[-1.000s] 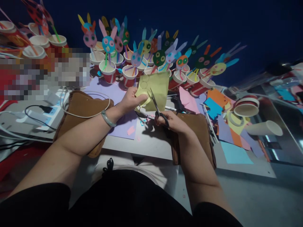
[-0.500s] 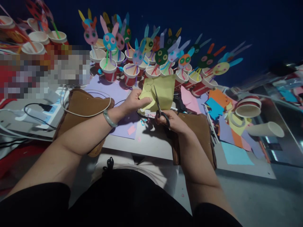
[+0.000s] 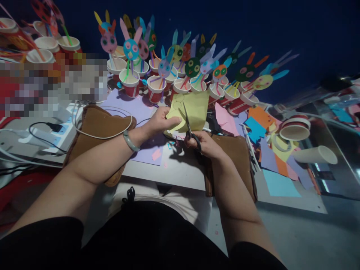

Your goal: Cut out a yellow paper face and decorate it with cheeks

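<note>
We held a sheet of yellow paper up over the middle of the table, tilted, its face toward us. Small circles were drawn in outline near its upper left, and a paler, rounded patch showed by our thumb. A long blade of the dark-handled scissors lay against the sheet, pointing up and away; we could not tell how far the blades were open.

Close behind the paper stood rows of red-and-white cups, many bearing colourful long-eared paper faces on stems. A purple sheet with pink scraps lay at our left, partly under a brown pad. A second brown pad lay at our right, with coloured paper pieces and a pale tube beyond it. A white cable looped over the first pad, near a power strip.

Our hands were apart, both forearms reaching forward over the brown pads. Our left hand, a bangle at its wrist, pinched the paper's left edge, thumb on top. Our right hand was closed round the scissors' handles, just below the sheet.
</note>
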{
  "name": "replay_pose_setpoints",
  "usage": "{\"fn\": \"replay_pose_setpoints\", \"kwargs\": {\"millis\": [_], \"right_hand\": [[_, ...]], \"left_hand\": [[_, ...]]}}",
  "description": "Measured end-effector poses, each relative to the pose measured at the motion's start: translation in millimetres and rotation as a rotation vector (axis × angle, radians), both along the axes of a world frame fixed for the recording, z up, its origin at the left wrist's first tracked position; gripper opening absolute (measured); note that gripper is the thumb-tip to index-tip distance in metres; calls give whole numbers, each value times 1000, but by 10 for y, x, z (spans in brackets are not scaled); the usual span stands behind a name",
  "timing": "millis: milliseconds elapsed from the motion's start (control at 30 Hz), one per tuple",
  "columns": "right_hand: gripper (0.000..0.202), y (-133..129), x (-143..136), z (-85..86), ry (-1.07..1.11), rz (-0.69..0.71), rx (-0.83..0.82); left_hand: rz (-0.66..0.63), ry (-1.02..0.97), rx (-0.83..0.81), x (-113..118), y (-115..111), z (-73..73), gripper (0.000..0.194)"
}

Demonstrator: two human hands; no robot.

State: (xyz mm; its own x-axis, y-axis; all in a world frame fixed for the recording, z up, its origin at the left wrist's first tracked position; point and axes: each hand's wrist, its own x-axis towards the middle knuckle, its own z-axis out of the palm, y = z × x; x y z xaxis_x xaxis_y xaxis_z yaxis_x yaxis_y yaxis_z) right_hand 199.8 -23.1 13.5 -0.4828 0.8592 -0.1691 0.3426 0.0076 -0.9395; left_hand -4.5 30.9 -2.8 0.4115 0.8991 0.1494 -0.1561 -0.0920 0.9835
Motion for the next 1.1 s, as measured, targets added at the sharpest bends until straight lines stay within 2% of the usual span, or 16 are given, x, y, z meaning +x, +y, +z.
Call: {"fn": "replay_pose_setpoints", "kwargs": {"millis": [400, 833, 1100], "right_hand": [[68, 6, 10, -20, 22, -7, -19], [66, 10, -11, 20, 23, 3, 7], [65, 21, 26, -11, 19, 18, 19]], "left_hand": [[-8, -3, 13, -9, 13, 7, 40], [-33, -6, 9, -34, 10, 50, 38], [-42, -7, 12, -44, 8, 53, 37]]}}
